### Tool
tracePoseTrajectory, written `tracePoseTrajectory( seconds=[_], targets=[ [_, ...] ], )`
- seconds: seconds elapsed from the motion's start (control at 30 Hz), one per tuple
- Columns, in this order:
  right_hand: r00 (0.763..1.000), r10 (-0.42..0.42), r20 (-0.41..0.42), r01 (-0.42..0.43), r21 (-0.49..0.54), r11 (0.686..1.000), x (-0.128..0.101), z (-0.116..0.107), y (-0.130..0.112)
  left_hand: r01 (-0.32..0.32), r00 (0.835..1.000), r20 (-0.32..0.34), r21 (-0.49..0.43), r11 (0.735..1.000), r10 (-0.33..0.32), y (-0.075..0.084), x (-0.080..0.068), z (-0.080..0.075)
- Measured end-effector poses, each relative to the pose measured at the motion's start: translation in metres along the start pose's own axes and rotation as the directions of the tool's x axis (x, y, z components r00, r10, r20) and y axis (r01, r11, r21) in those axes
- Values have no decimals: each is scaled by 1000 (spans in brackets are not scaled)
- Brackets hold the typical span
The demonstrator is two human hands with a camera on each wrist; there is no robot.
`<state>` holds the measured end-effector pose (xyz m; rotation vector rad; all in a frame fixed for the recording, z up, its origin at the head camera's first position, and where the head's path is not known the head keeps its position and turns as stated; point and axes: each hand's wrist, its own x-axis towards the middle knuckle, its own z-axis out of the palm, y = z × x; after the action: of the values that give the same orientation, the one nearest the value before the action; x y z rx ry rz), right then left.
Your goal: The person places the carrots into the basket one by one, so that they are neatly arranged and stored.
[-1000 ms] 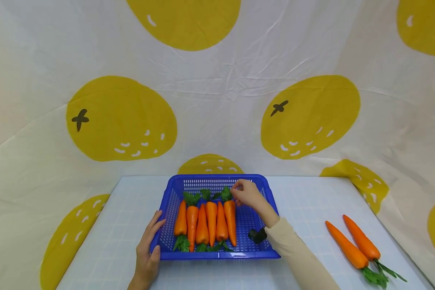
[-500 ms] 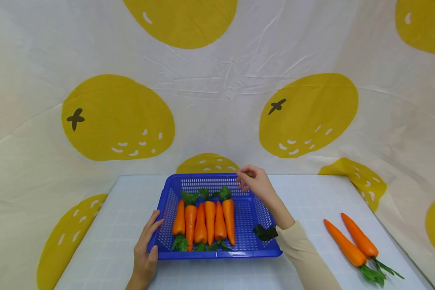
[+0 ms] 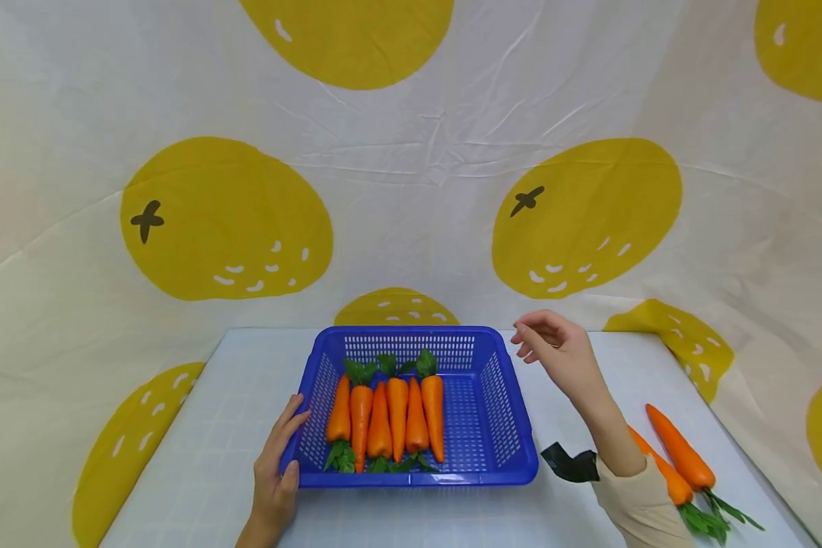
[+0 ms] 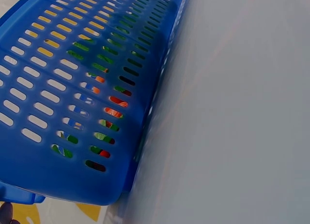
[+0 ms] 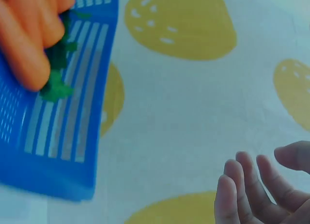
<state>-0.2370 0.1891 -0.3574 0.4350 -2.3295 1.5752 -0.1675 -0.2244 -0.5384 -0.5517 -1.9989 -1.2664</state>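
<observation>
A blue slotted basket [image 3: 500, 396] stands mid-table with several orange carrots [image 3: 387, 418] lying side by side in its left half, some with leaves towards the back and some towards the front. My left hand [image 3: 277, 464] rests flat against the basket's left front corner. My right hand [image 3: 555, 352] hovers empty in the air just right of the basket's back right corner, fingers loosely bent. Two more carrots [image 3: 681, 457] lie on the table to the right, partly behind my right forearm. In the left wrist view the basket wall [image 4: 72, 88] fills the left. The right wrist view shows the fingertips [image 5: 256, 185] and the basket wall [image 5: 58, 151].
The pale blue gridded table [image 3: 199, 472] is backed by a white cloth with large yellow fruit prints [image 3: 226, 221] that drapes around its sides. The right half of the basket floor [image 3: 473, 426] is bare.
My right hand has let go of the rightmost carrot's leaves, lifted out of the basket and swung to the right past its rim. The left hand and basket stay put.
</observation>
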Motion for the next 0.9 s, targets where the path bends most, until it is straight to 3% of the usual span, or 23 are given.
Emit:
tracePoseTrajectory(
  seconds=[0.13, 0.37, 0.5, 0.6, 0.77, 0.9],
  targets=[
    [999, -3, -52, -3, -112, 994, -16, -21, 3, -1, 1000, -3, 2, 1000, 1, 0, -1, -1],
    [990, -1, -140, -28, -209, 978, -52, -53, 27, -2, 1000, -10, 7, 1000, 2, -1, -2, -3],
    [983, 70, -171, -122, -316, 941, -72, -79, 48, -17, 1000, -11, -12, 1000, 17, -2, 0, -2],
    [969, 165, -185, -227, -392, 892, -85, -99, 66, -22, 1000, -13, -13, 1000, 21, -2, 0, -1],
    [923, 333, -192, -383, -531, 756, -105, -126, 92, -9, 1000, -11, 0, 1000, 9, -1, 1, 0],
    [890, 418, -180, -438, -591, 678, -116, -141, 108, -11, 1000, -11, -8, 1000, 11, 0, 2, 0]
  ],
)
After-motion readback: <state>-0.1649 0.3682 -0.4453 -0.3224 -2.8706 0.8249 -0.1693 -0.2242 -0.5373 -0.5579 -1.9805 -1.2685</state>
